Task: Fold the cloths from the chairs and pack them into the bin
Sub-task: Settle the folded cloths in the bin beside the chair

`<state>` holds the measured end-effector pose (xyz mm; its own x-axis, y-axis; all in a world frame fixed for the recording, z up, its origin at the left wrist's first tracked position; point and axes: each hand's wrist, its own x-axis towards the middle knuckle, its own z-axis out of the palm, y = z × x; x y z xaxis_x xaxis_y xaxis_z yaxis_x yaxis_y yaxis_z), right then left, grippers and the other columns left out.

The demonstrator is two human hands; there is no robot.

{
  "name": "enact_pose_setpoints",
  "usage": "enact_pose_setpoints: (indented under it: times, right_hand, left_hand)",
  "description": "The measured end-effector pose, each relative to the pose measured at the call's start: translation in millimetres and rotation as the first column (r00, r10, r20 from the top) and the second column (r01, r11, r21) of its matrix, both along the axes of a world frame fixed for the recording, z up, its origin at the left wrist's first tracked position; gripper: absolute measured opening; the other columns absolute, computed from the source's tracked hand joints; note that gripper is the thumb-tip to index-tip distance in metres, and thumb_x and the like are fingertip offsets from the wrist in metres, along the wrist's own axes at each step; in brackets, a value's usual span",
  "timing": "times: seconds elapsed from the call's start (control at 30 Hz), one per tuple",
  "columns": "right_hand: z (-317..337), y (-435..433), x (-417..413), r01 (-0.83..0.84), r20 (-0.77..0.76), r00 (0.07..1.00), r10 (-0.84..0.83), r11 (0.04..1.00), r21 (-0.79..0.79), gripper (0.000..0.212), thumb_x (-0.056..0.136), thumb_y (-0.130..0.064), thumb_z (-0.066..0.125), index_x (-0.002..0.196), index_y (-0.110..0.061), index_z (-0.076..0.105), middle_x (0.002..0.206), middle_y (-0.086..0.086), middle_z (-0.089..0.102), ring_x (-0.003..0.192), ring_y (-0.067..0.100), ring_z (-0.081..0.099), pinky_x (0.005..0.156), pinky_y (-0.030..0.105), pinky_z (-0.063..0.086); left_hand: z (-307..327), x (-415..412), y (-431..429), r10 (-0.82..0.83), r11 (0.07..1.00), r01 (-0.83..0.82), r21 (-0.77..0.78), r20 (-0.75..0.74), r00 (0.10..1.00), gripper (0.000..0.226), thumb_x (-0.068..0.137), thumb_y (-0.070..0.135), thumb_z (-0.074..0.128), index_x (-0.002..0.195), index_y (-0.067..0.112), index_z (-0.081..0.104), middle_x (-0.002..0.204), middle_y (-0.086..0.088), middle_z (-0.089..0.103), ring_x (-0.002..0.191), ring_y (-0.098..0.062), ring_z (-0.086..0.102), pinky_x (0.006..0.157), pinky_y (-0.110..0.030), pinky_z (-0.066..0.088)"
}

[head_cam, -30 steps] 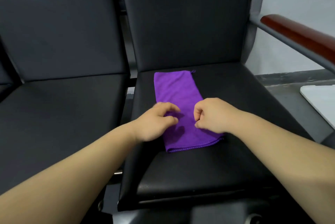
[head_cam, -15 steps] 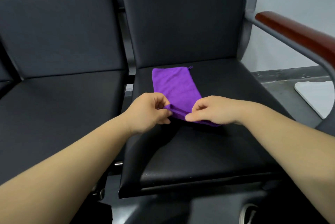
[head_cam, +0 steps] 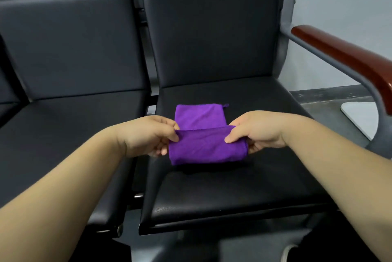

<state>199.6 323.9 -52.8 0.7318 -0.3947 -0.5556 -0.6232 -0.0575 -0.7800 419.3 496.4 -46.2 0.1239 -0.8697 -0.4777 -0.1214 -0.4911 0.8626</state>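
Left chair: a black padded leather-look chair (head_cam: 70, 134) with a flat seat and an upright back, standing just beside the chair that carries the cloth.
Left hand: the left hand (head_cam: 148, 136) reaches in over the gap between the two seats. Its thumb lies on top and its fingers curl beneath, pinching the left corner of the cloth's raised edge.
Cloth: a purple microfibre cloth (head_cam: 203, 147), folded into a narrow strip, is on the right seat. Its far end lies flat on the cushion with a small loop at the far right corner. Its near part is lifted and doubled over, stretched between the two hands.
Right hand: the right hand (head_cam: 256, 132) pinches the right corner of the same raised edge, thumb on top, fingers tucked under the fabric.
Right chair: a matching black padded chair (head_cam: 244, 193), with the cloth over the middle of its seat.
Armrest: a red-brown wooden armrest (head_cam: 343, 58) on a grey metal frame.
Floor: a flat white panel (head_cam: 358, 117) lies beyond the armrest; what it is cannot be told.
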Motion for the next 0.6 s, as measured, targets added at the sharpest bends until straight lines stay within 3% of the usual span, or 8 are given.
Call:
enact_pose_setpoints:
  times: [0.13,0.27,0.43,0.6]
  right_hand:
    - [2.0,-4.3,0.8,-0.001,-0.006,1.0,0.002,0.999,0.048,0.016,0.091,-0.016,0.072,0.104,-0.021,0.065,0.087,-0.001,0.065,0.074,0.011,0.059,0.065,0.023,0.047]
    - [-5.5,-10.5,9.0,0.086,-0.004,0.996,-0.086,0.996,0.034,0.013,0.091,-0.017,0.072,0.102,-0.023,0.067,0.088,0.001,0.063,0.076,0.012,0.056,0.066,0.023,0.047]
    - [-14.8,-20.4,27.1,0.282,0.056,0.958,-0.28,0.959,-0.032,0.012,0.091,-0.013,0.068,0.083,-0.022,0.064,0.079,-0.001,0.061,0.07,0.011,0.057,0.062,0.023,0.048]
    - [-28.1,-31.9,47.5,0.4,0.088,0.915,-0.394,0.914,-0.069,0.013,0.091,-0.015,0.068,0.081,-0.021,0.062,0.083,0.001,0.061,0.076,0.015,0.059,0.069,0.028,0.052]
  left_hand:
    - [0.9,11.0,2.5,-0.034,0.999,0.035,0.036,-0.038,0.999,0.01,0.067,0.013,0.061,0.061,0.021,0.057,0.059,-0.002,0.049,0.049,-0.014,0.048,0.048,-0.02,0.033]
    - [-7.1,13.2,-6.0,0.127,0.992,-0.127,0.003,0.025,0.992,0.006,0.07,0.017,0.063,0.069,0.021,0.059,0.064,-0.001,0.056,0.052,-0.013,0.054,0.05,-0.02,0.036]
    - [-26.1,20.6,-25.7,0.331,0.938,-0.317,-0.137,0.09,0.939,0.024,0.091,0.007,0.057,0.073,0.022,0.058,0.074,-0.001,0.056,0.061,-0.01,0.051,0.052,-0.024,0.029]
    - [-46.0,28.7,-49.8,0.45,0.881,-0.439,-0.179,0.023,0.893,0.027,0.092,0.01,0.059,0.067,0.023,0.057,0.072,0.0,0.057,0.067,-0.015,0.054,0.063,-0.028,0.044]
